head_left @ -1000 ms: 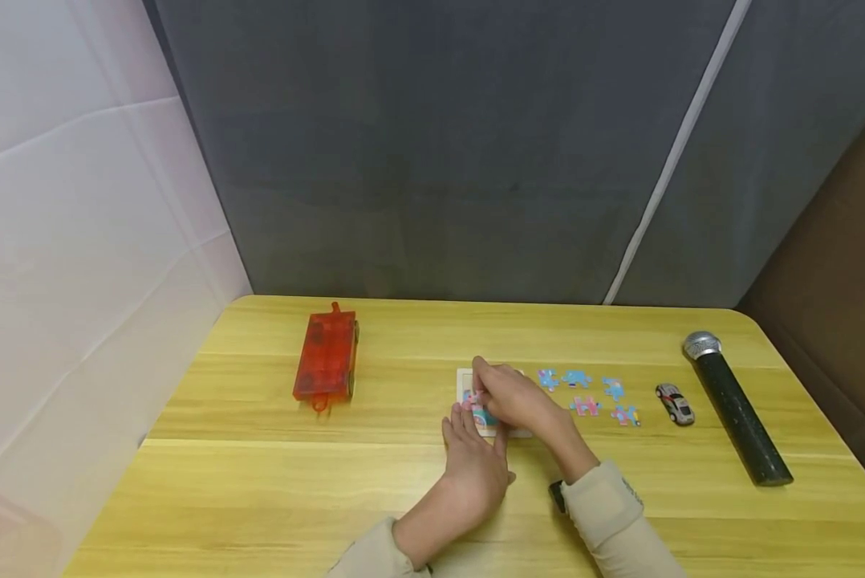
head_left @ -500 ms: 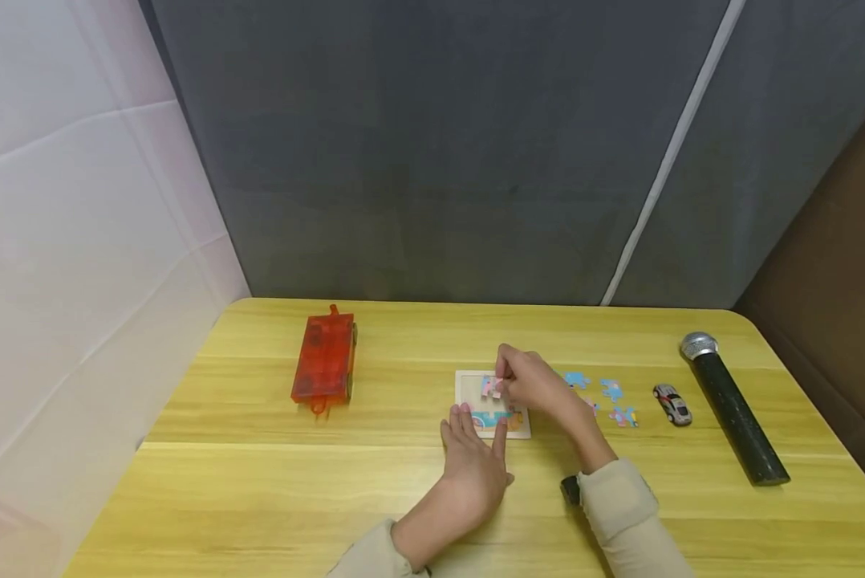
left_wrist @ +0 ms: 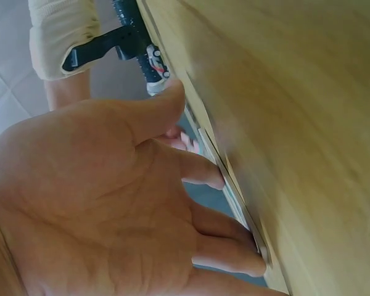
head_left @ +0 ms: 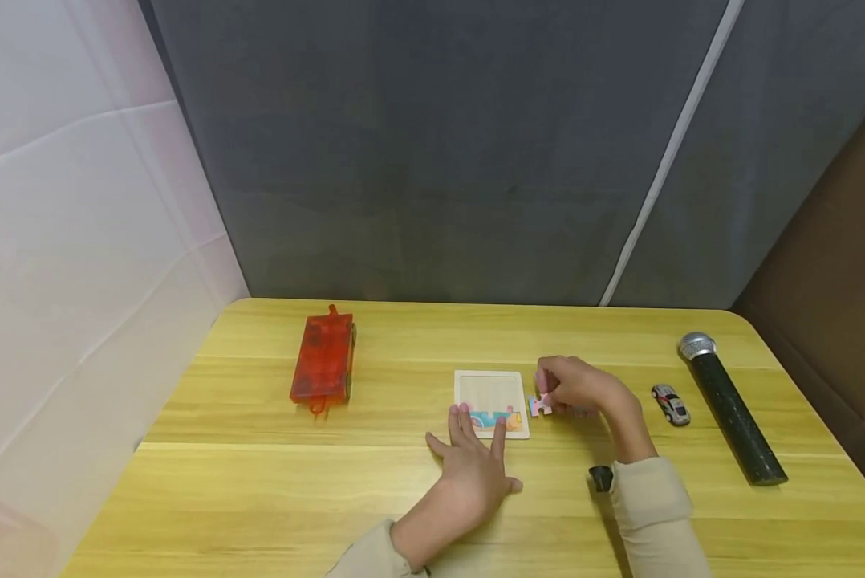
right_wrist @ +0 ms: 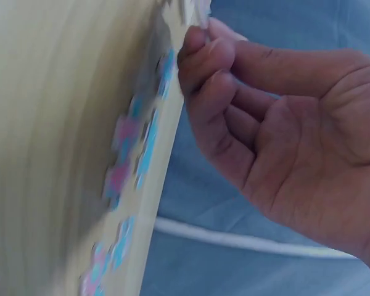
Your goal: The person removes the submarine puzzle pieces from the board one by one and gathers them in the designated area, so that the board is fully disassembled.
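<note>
A small pale puzzle tray [head_left: 525,393] lies on the table, with a row of teal and orange pieces [head_left: 508,419] fitted along its near side. My left hand [head_left: 470,475] has its fingers spread, and straight fingertips rest on the tray's near part. Just right of the tray, my right hand [head_left: 584,384] pinches a pink and blue jigsaw piece [head_left: 539,405] between thumb and fingers. The right wrist view has the piece [right_wrist: 196,11] at the fingertips, cut off by the frame's top. Several loose jigsaw pieces [right_wrist: 123,135] lie beneath that hand, mostly hidden in the head view.
A translucent red wheeled toy [head_left: 324,359] sits at the left of the wooden table [head_left: 259,498]. To the right are a small silver toy car [head_left: 671,405] and a black microphone [head_left: 736,417]. A grey partition [head_left: 404,160] rises behind the table.
My right hand has lifted the pink jigsaw piece out of the tray and carried it right, beside the loose pieces. The left hand stays at the tray, its fingers now spread wider.
</note>
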A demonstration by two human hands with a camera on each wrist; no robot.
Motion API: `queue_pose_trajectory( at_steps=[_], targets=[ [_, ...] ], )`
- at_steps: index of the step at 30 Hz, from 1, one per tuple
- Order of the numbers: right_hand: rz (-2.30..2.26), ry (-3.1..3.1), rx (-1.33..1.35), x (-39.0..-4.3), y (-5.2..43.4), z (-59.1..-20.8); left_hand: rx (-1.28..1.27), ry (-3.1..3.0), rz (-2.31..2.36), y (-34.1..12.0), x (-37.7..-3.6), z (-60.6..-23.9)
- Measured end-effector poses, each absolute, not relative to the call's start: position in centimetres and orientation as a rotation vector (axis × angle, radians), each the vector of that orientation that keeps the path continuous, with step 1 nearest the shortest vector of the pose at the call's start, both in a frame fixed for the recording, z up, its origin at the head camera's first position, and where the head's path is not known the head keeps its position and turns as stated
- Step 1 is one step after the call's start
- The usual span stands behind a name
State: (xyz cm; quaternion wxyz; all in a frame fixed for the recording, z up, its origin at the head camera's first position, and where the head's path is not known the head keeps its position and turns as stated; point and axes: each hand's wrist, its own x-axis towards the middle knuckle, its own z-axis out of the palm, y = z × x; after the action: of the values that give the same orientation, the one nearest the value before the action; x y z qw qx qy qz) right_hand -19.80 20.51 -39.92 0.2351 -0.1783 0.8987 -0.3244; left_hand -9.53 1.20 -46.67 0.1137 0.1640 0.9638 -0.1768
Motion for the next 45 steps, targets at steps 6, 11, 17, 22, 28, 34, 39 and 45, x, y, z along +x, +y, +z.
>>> queue_pose_trajectory(
  at_steps=[6,11,17,22,28,34,39,45],
  targets=[
    [-0.851,2.462,-0.371,-19.7,21.9,-40.1,0.443,2.838,-0.573,1.4,-9.5,-47.3],
    [-0.836,2.47,-0.35,-19.8,21.9,-40.3,0.434,2.817,-0.534,1.5,-9.5,-46.5],
    [-0.812,2.534,-0.275,-19.7,21.3,-40.4,0.456,2.797,-0.492,1.3,-8.8,-43.6],
    [-0.738,2.608,-0.194,-19.4,20.6,-40.2,0.462,2.803,-0.501,1.3,-8.3,-42.0],
    [-0.556,2.699,-0.137,-19.5,19.7,-40.2,0.459,2.806,-0.515,1.3,-8.8,-43.4],
    [-0.423,2.783,-0.104,-19.3,18.8,-40.3,0.497,2.846,-0.546,1.1,-9.8,-47.1],
    [-0.581,2.793,-0.434,-18.2,17.9,-40.8,0.508,2.844,-0.535,0.9,-9.7,-47.4],
    [-0.68,2.757,-0.761,-16.7,16.7,-42.1,0.552,2.862,-0.574,0.8,-9.7,-47.9]
  ],
)
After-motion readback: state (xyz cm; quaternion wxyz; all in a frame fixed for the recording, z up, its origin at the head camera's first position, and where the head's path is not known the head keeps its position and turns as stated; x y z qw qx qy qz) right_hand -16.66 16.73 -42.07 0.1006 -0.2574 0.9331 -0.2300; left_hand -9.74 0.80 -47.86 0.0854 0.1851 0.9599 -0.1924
